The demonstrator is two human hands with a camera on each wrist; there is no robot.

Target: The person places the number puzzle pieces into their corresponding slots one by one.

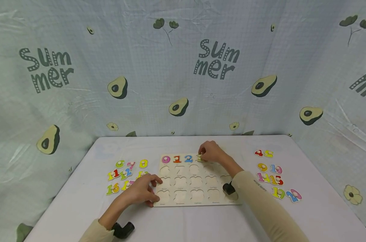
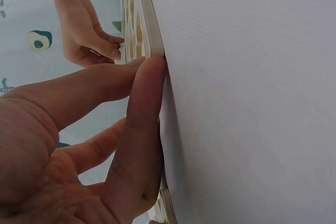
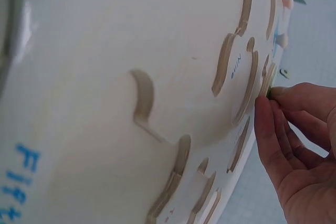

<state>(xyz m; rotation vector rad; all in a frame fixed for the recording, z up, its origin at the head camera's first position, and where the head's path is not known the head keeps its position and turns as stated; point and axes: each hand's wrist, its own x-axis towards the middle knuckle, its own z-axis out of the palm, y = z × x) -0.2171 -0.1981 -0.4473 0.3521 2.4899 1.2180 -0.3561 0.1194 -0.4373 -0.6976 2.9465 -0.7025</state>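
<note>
A: Right hand point(image 1: 211, 153) is clamped on a puzzle piece point(image 1: 199, 158), thumb and fingertips together; it's at the far edge of the board point(image 1: 188, 185).

B: Materials?

A: Board looks like thin wood; pale smooth face, tan cut edges, curvy shallow recesses, blue words printed beside them; piece is a thin flat plate, yellow-green where it shows; table point(image 1: 316, 218) has a matte white surface; backdrop point(image 1: 134, 60) is creased sheeting, avocado print.

B: Left hand?

A: Left hand point(image 1: 143, 190) is at the near left corner of the board; fingers bent, thumb and fingertips pinching the edge.

B: Where's the piece relative to the right hand?

A: In the pinch, directly at the fingertips; top row, just right of the blue 2 point(image 1: 188, 158); red-orange 1 point(image 1: 177, 159) and purple 0 point(image 1: 166, 159) sit farther left in that row; can't tell if the piece is seated.

B: Which way does it point?

A: Right wrist view shows it nearly edge-on, a slim sliver near the board's rim; fingers cover most of the digit, so can't tell its top or long axis; the board's long axis runs left to right; 0, 1, 2 read upright from the person's side.

B: Loose ones?

A: Knobbed numbers both sides; yellow 8 point(image 1: 143, 163) left, red 4 point(image 1: 258, 153) right.
</note>
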